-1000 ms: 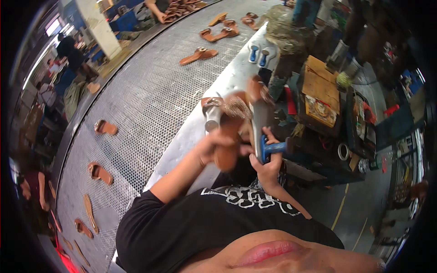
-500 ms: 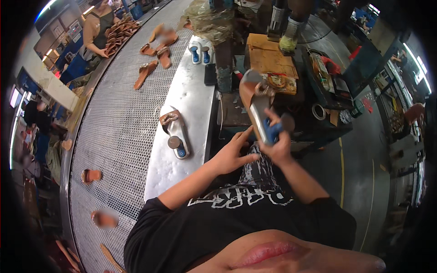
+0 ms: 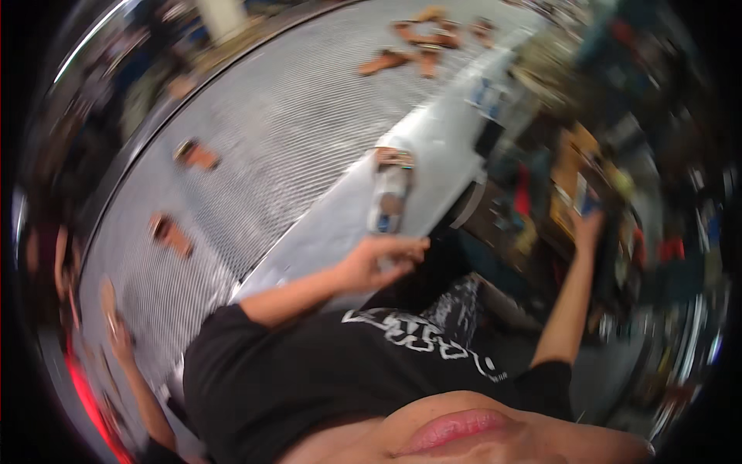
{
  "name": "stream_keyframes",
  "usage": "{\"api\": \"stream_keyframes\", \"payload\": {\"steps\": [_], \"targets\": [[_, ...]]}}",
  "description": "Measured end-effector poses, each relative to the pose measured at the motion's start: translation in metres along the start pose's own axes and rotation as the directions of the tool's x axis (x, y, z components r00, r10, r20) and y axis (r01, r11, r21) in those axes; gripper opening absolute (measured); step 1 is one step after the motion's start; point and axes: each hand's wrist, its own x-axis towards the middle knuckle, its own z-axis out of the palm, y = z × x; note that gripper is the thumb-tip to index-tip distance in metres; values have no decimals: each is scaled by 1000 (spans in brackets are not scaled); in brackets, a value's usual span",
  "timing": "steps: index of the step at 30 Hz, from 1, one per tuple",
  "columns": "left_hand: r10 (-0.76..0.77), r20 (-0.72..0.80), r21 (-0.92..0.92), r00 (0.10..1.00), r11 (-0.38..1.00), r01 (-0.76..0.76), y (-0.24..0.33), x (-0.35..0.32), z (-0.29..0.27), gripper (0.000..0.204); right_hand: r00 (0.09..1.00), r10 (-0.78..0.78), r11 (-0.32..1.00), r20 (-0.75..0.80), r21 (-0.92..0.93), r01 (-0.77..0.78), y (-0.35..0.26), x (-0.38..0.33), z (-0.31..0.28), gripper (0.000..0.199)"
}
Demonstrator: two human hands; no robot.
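Observation:
My right hand [image 3: 586, 224] is stretched out to the right, with its fingers around the blue heel end of a sandal on a shoe last [image 3: 590, 205]. Motion blurs this sandal, and its front cannot be made out against the workbench. My left hand [image 3: 379, 259] hovers empty over the near part of the metal shelf, fingers extended and thumb apart. Just beyond it, a second sandal on a grey-and-blue last [image 3: 393, 185] lies on the shelf, its decorated strap toward the far side.
A smooth metal shelf [image 3: 440, 143] runs beside a perforated conveyor [image 3: 270, 131]. Brown sandal uppers [image 3: 174, 236] and several sandals [image 3: 429, 39] lie on the conveyor. Blue-ended lasts [image 3: 487, 97] stand farther along the shelf. At lower left, another person's hand [image 3: 120, 344] reaches over the conveyor.
My right hand has carried the sandal away to the right, apart from my left hand. The whole view has swung, and another person's arm has appeared at lower left.

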Motion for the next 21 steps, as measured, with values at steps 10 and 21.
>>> {"api": "stream_keyframes", "payload": {"steps": [10, 21], "targets": [[160, -934, -300, -320, 134, 944, -148, -112, -362, 87, 953, -299, 938, -51, 165, 303, -191, -172, 137, 75], [-110, -986, 114, 127, 115, 987, -173, -117, -360, 80, 870, -185, 970, 457, 229, 86, -228, -216, 253, 102]]}}
